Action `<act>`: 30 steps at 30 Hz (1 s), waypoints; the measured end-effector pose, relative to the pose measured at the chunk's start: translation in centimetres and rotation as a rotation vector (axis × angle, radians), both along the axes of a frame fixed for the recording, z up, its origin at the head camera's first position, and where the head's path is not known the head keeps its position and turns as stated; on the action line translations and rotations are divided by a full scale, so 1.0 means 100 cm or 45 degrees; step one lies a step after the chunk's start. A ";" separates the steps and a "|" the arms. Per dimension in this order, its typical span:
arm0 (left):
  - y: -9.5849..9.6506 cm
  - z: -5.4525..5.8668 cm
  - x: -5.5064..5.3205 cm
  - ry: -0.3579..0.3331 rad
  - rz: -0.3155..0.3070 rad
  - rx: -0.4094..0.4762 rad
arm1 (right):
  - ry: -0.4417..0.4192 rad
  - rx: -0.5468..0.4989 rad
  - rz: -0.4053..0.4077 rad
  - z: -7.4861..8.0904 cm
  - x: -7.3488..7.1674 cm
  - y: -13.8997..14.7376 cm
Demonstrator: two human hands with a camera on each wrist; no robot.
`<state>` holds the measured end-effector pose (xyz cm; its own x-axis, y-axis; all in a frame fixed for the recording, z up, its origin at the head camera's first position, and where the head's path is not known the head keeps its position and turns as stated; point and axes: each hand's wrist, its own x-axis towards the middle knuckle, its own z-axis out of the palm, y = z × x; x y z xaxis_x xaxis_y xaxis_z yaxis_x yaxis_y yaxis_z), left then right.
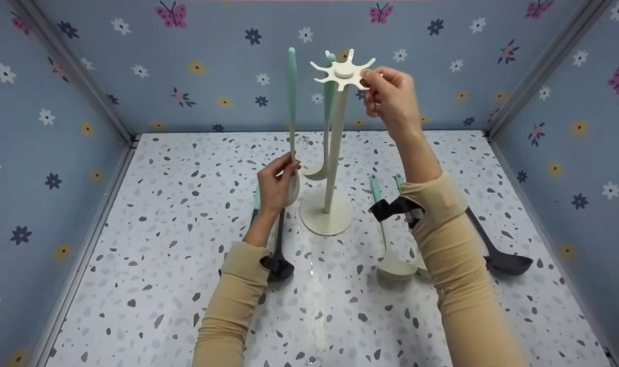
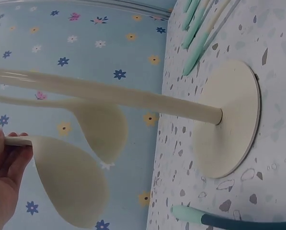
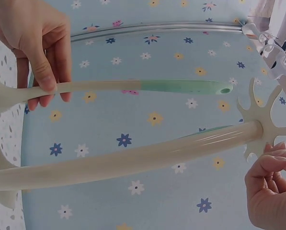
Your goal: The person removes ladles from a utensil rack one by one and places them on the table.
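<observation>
My left hand (image 1: pixel 275 186) grips a cream ladle (image 1: pixel 291 76) with a mint-green handle, low on its stem near the bowl. The ladle stands upright, handle end up, to the left of a cream utensil stand (image 1: pixel 336 148). In the left wrist view its bowl (image 2: pixel 73 182) shows below the fingers. At the stand's star-shaped top (image 1: pixel 344 71), my right hand (image 1: pixel 391 97) pinches one of the prongs between thumb and fingers. A second cream ladle (image 1: pixel 318 173) hangs behind the pole, its green handle partly hidden by the top.
Right of the stand's round base (image 1: pixel 326 219) lie a cream ladle (image 1: pixel 396 267), another utensil partly under my right sleeve and a dark ladle (image 1: pixel 511 262). A black ladle (image 1: pixel 280 267) and a green-ended utensil lie by my left forearm. Patterned walls (image 1: pixel 238 61) enclose the speckled table (image 1: pixel 161 306).
</observation>
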<state>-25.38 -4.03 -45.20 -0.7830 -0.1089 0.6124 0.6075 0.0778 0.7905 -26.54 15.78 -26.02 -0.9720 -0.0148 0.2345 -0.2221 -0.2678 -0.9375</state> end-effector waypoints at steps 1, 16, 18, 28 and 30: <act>-0.003 0.000 0.000 -0.007 0.016 -0.014 | 0.001 0.000 0.001 0.000 0.000 0.000; -0.061 -0.018 0.006 -0.364 0.263 -0.271 | -0.004 -0.007 0.000 -0.001 -0.001 0.002; -0.069 -0.022 0.007 -0.439 0.302 -0.324 | -0.001 -0.005 0.002 -0.001 -0.001 0.002; -0.100 -0.044 0.014 -0.699 0.411 -0.538 | 0.011 0.003 0.019 -0.001 -0.001 0.002; -0.105 -0.049 0.015 -0.729 0.414 -0.570 | 0.014 -0.002 0.023 0.000 -0.001 0.002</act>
